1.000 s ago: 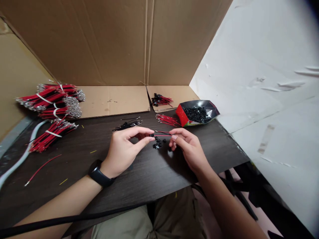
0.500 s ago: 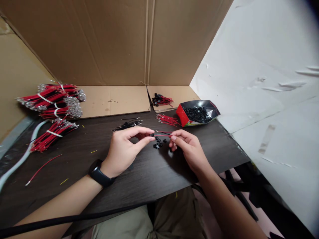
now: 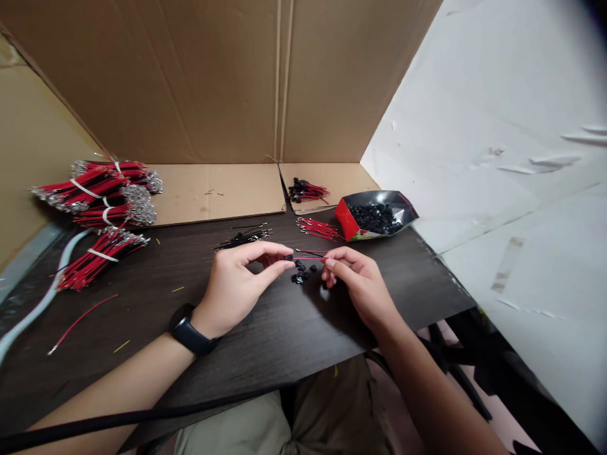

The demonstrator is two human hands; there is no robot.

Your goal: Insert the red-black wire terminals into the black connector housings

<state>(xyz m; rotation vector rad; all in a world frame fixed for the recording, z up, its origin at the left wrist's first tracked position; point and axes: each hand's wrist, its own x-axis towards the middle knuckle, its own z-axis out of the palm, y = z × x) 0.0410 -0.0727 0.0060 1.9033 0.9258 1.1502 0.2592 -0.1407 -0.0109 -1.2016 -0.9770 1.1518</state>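
Note:
My left hand (image 3: 249,278), a dark band on its wrist, pinches a small black connector housing (image 3: 289,257) between thumb and fingertips. A red wire (image 3: 310,258) runs from the housing toward my right hand (image 3: 353,275), whose thumb and fingers are closed on it. A black wire (image 3: 317,253) also shows at my right fingertips. On the table just below lie several loose black housings (image 3: 300,277). Behind my left hand is a pile of black wires (image 3: 244,237); behind my right, a row of red wires (image 3: 317,229).
An open box (image 3: 346,220) at the right holds many black housings. Finished-looking wired connectors (image 3: 307,189) lie on cardboard at the back. Tied bundles of red and black wires (image 3: 102,196) are stacked at the left. A single red wire (image 3: 80,322) and a pale cable (image 3: 57,291) lie nearby.

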